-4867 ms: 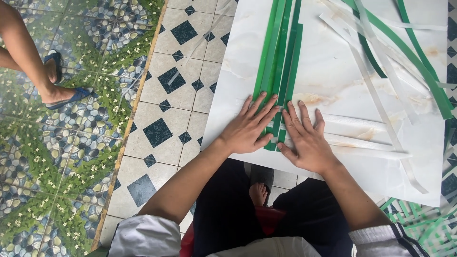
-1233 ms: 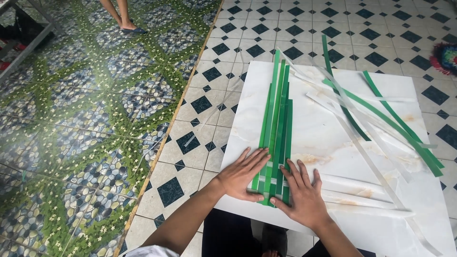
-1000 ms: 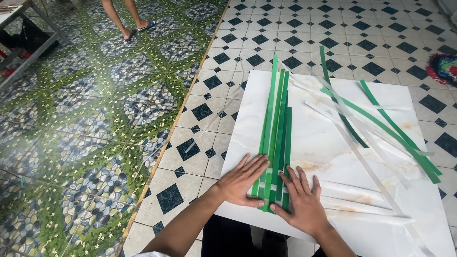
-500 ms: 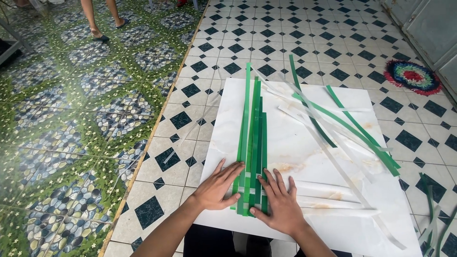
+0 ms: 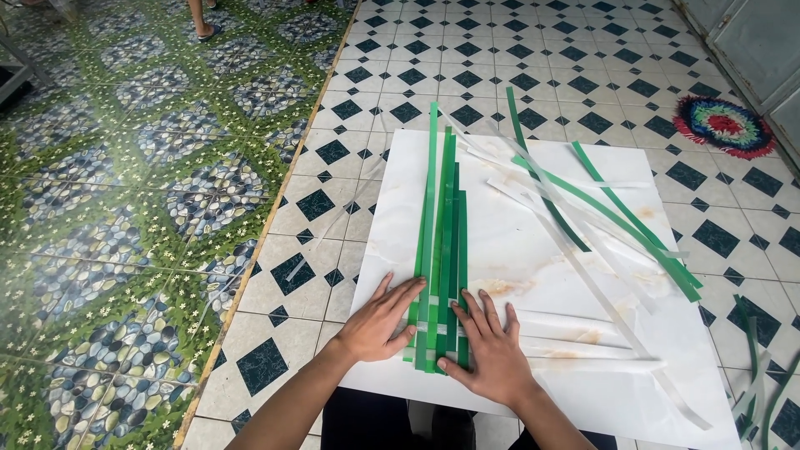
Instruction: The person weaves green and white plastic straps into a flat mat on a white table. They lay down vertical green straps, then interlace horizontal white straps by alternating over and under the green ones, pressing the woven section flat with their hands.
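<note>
Both hands lie flat with fingers spread, gripping nothing: the left hand point(image 5: 379, 321) and right hand point(image 5: 492, 354) press either side of a bundle of about six green strips point(image 5: 442, 242) laid side by side on a white marbled board point(image 5: 517, 250). Three loose green strips point(image 5: 621, 221) and several white strips point(image 5: 583, 321) cross beside it. Patterned floor tiles point(image 5: 150, 200) surround the board, which sits lower and smaller in view than half a second ago.

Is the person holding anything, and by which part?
Nothing is gripped. Left hand and right hand press flat on the near ends of the green strips.
</note>
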